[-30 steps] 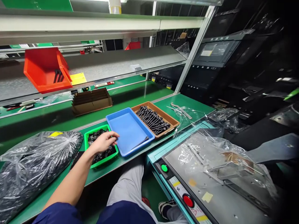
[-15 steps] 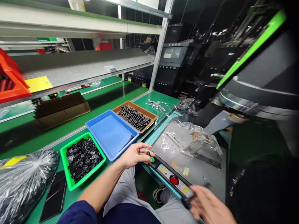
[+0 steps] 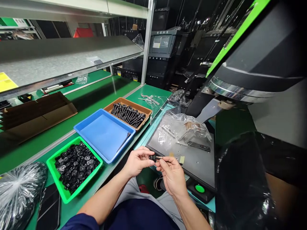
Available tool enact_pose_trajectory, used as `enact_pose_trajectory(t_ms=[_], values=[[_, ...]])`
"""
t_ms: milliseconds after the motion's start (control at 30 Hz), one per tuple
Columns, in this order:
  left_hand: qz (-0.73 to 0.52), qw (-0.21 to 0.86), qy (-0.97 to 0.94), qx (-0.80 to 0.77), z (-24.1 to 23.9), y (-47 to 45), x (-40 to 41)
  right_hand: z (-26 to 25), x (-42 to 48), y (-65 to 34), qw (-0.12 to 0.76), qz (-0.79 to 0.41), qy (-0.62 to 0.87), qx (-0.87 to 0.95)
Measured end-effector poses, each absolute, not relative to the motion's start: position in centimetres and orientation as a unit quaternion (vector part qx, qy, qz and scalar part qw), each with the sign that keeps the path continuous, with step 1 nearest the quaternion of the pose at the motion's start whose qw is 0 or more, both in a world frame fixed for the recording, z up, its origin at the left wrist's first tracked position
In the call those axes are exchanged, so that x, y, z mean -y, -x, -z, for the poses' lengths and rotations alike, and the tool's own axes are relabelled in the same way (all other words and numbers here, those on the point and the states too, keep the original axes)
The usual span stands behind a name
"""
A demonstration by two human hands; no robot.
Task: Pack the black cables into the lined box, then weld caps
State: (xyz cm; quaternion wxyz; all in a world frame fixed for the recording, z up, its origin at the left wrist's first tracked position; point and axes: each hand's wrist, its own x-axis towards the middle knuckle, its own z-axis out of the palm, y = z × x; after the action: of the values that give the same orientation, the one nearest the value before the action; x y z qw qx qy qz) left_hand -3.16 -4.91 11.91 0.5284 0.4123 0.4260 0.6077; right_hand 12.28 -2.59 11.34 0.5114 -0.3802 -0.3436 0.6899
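My left hand [image 3: 140, 162] is closed, pinching a small black cap-like part [image 3: 152, 157] between thumb and fingers. Close against it, my right hand [image 3: 173, 175] grips a thin dark rod [image 3: 177, 163] whose end meets the black part; fingers hide the joint. To the left, a green tray [image 3: 66, 198] is full of small black knob-like pieces [image 3: 78, 164]. One black rod with a thick head [image 3: 124, 140] lies in the blue tray [image 3: 100, 127]. Behind it, a brown tray [image 3: 149, 115] contains several similar headed rods [image 3: 129, 115].
A metal machine plate [image 3: 203, 167] with plastic film [image 3: 192, 127] lies to the right, under a black machine head [image 3: 251, 64]. A green button [image 3: 200, 188] sits at its front. Phone [image 3: 49, 207], plastic bag [image 3: 21, 191] and cardboard [image 3: 48, 111] are at left; a shelf [image 3: 72, 60] spans behind.
My right hand has come in from the machine's front right to meet my left hand, and now grips the rod. My left hand still pinches the black part. The view has turned right.
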Motion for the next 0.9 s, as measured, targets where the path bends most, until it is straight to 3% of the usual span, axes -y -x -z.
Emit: enact_pose_trajectory(t_ms=[400,667,900], values=[[-0.588,0.561,-0.423,-0.4,-12.6,3.2,4.3,-10.9,2.5,-13.2,0.494,-0.73,0.348,0.318],[-0.538,0.571,-0.486,-0.384,-12.2,3.0,3.6,-10.8,2.9,-13.7,0.443,-0.805,0.338,0.204],[-0.544,0.427,-0.572,-0.44,-11.7,-0.8,3.4,-9.1,2.8,-14.6,0.475,-0.829,0.287,0.075]])
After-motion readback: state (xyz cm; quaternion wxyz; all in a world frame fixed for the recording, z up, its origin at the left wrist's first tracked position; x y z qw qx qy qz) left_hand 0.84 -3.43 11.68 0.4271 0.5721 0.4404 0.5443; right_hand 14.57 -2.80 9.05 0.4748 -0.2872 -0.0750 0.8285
